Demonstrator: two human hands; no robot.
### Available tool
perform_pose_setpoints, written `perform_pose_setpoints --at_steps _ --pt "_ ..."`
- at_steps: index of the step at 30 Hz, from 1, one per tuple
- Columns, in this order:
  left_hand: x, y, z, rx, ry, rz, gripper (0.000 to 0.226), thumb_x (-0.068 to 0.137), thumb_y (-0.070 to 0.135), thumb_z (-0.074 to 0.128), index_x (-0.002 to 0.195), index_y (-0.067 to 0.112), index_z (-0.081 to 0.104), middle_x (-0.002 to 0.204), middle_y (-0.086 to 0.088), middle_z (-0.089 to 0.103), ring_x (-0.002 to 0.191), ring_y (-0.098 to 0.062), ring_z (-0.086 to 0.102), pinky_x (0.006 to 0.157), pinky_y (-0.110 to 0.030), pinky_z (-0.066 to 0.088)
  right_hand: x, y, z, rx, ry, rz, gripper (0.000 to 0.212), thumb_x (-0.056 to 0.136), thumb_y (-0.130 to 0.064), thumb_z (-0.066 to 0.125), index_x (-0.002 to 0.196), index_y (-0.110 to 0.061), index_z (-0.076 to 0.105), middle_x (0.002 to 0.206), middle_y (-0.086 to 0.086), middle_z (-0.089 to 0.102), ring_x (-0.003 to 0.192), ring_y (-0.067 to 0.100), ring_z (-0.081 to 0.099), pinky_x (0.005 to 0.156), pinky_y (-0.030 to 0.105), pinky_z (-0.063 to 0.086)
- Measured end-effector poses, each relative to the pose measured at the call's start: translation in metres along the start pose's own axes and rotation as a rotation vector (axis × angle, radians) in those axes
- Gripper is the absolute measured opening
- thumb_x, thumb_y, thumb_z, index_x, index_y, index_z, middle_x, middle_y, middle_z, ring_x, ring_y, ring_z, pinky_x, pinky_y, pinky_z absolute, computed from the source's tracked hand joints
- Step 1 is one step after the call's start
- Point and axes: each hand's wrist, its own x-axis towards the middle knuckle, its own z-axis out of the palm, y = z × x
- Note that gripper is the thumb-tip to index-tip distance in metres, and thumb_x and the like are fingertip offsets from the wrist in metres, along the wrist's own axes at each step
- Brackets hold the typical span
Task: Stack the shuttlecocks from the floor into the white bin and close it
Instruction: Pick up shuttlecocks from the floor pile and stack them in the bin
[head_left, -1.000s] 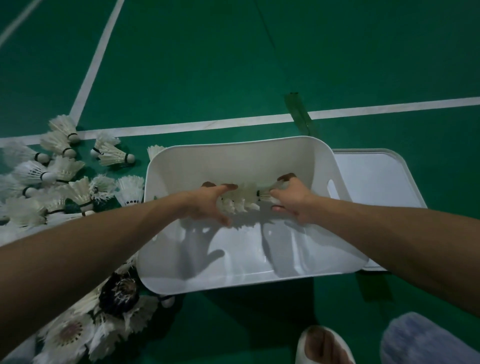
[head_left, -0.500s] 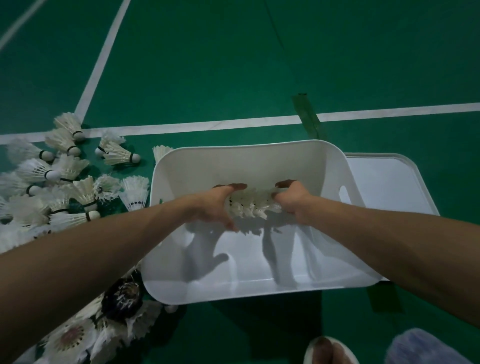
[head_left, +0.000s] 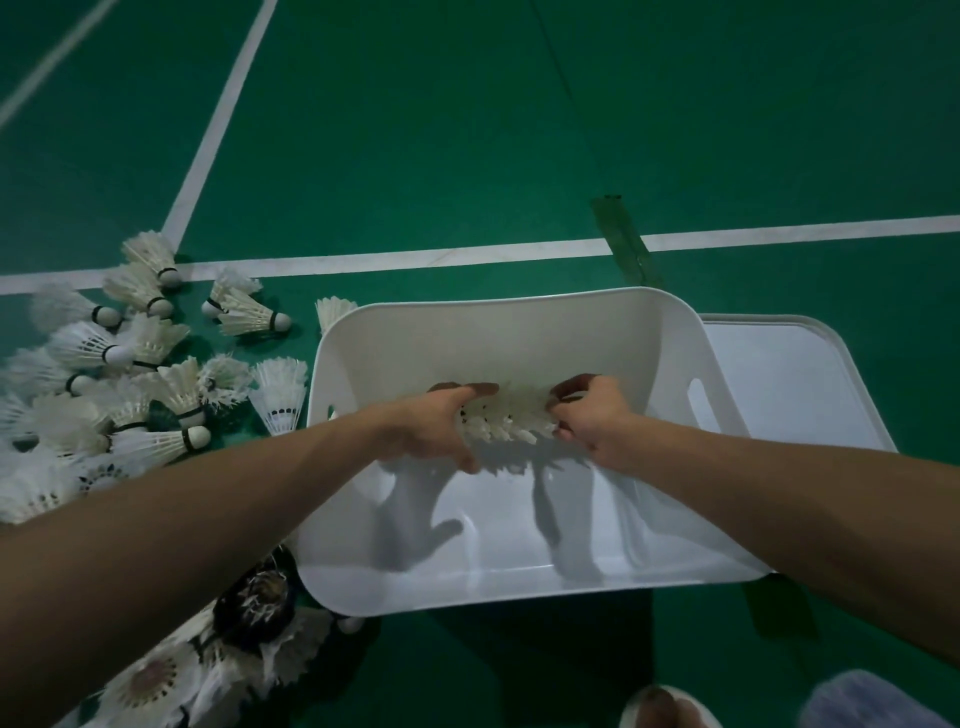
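In the head view, the left hand and the right hand each grip one end of a shuttlecock stack inside the white bin. Loose shuttlecocks lie left of the bin, and the lid lies to its right.

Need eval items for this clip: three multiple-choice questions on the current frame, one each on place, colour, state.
1. Where is the lid relative to the white bin? A on top B on the floor to its right C inside it
2. Floor colour? A blue B green C grey
3. The left hand and right hand are: A both empty B resting on the lid C both gripping the shuttlecock stack
Key: 1 B, flat beside its right wall. 2 B, green, white lines. 3 C, one at each end.
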Motion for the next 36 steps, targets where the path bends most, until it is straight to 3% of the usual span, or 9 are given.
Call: perform_pose_setpoints --at_steps 5,11,17,24,28,30,33,36 --pt "0.003 0.002 -0.001 0.012 0.005 -0.012 0.096 0.073 0.008 0.078 0.149 0.033 0.025 0.148 -0.004 0.033 0.128 -0.021 0.039 0.102 -0.027 0.041 0.0 -0.002 0.0 -0.062 -0.017 -0.028 0.024 0.085 0.008 0.063 0.075 -0.014 0.058 0.064 0.009 0.057 0.05 0.018 0.05 0.043 0.023 0.045" --pt "0.004 -0.002 0.0 0.047 0.011 -0.006 0.098 0.073 0.013 0.08 0.15 0.033 0.023 0.149 -0.004 0.033 0.129 -0.022 0.038 0.103 -0.025 0.038 0.002 0.0 -0.006 -0.072 -0.022 -0.027 0.014 0.08 0.002 0.073 0.088 -0.004 0.063 0.066 0.013 0.058 0.048 0.02 0.05 0.041 0.023 0.043" --pt "0.003 -0.001 -0.001 0.111 0.022 0.011 0.098 0.075 0.021 0.08 0.151 0.031 0.02 0.151 -0.004 0.031 0.133 -0.021 0.035 0.104 -0.023 0.032 0.001 -0.001 -0.01 -0.067 -0.025 -0.029 0.018 0.076 0.004 0.077 0.087 0.003 0.063 0.066 0.015 0.06 0.035 0.012 0.052 0.037 0.019 0.043" --pt "0.005 -0.002 -0.001 0.134 0.022 0.008 0.1 0.075 0.022 0.08 0.152 0.03 0.017 0.152 -0.004 0.03 0.135 -0.021 0.033 0.105 -0.022 0.029 0.007 0.0 -0.011 -0.096 -0.003 -0.054 0.014 0.076 0.003 0.077 0.088 0.002 0.07 0.066 0.013 0.065 0.05 0.018 0.059 0.044 0.019 0.048" --pt "0.004 -0.001 -0.003 0.148 0.029 0.03 0.099 0.074 0.019 0.08 0.152 0.029 0.018 0.152 -0.004 0.029 0.136 -0.02 0.032 0.104 -0.02 0.029 0.011 0.0 -0.016 -0.096 0.004 -0.038 0.021 0.074 -0.001 0.079 0.093 0.001 0.07 0.082 0.021 0.071 0.06 0.024 0.063 0.062 0.031 0.056" --pt "0.002 0.0 -0.004 0.145 0.029 0.037 0.099 0.074 0.018 0.08 0.151 0.029 0.019 0.153 -0.004 0.028 0.136 -0.02 0.031 0.106 -0.023 0.029 0.01 -0.001 -0.018 -0.082 -0.006 -0.019 0.021 0.074 -0.001 0.079 0.093 0.003 0.069 0.085 0.022 0.07 0.059 0.024 0.061 0.063 0.032 0.056" --pt "-0.003 0.002 -0.007 0.148 0.035 0.046 0.101 0.073 0.02 0.081 0.151 0.032 0.018 0.154 -0.003 0.026 0.137 -0.021 0.03 0.107 -0.025 0.029 0.005 -0.001 -0.021 -0.12 -0.009 -0.013 0.023 0.075 -0.003 0.08 0.091 0.007 0.068 0.075 0.018 0.065 0.057 0.023 0.057 0.056 0.03 0.053" --pt "-0.007 0.005 -0.009 0.158 0.045 0.053 0.099 0.075 0.02 0.08 0.151 0.033 0.017 0.154 -0.005 0.025 0.137 -0.023 0.029 0.107 -0.028 0.03 -0.004 -0.004 -0.028 -0.217 0.003 -0.047 0.021 0.075 -0.01 0.082 0.078 0.005 0.068 0.062 0.014 0.059 0.053 0.02 0.052 0.058 0.032 0.048"
